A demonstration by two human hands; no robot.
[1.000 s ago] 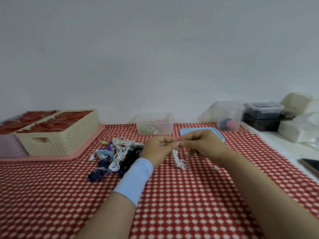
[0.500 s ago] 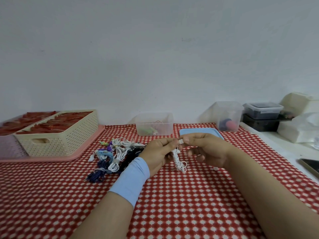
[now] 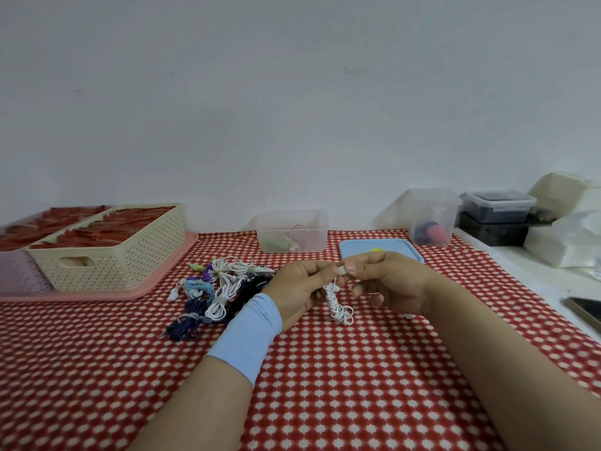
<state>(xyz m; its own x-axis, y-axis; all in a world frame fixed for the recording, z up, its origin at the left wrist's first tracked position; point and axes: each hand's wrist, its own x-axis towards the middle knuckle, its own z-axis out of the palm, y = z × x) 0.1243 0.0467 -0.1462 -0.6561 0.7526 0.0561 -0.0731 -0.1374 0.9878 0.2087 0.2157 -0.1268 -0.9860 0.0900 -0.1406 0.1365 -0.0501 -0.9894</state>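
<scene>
A coiled white earphone cable [image 3: 339, 305] hangs between my hands above the red checked tablecloth [image 3: 325, 385]. My left hand [image 3: 302, 289], with a light blue wristband below it, grips the top of the coil. My right hand [image 3: 387, 279] pinches a small white end piece of the cable between thumb and forefinger, right beside the left fingertips. A heap of bundled white, blue and black cables [image 3: 218, 291] lies just left of my left hand.
A cream perforated basket [image 3: 117, 258] of red items sits on a pink tray [image 3: 156, 281] at the left. A clear tub [image 3: 292, 231], a blue lid [image 3: 380, 249] and a clear jar [image 3: 431, 216] stand behind. Dark boxes [image 3: 497, 219] and a phone [image 3: 585, 309] lie right.
My right hand has turned a little and shifted slightly right while pinching the cable end. The hanging coil has stayed in about the same place.
</scene>
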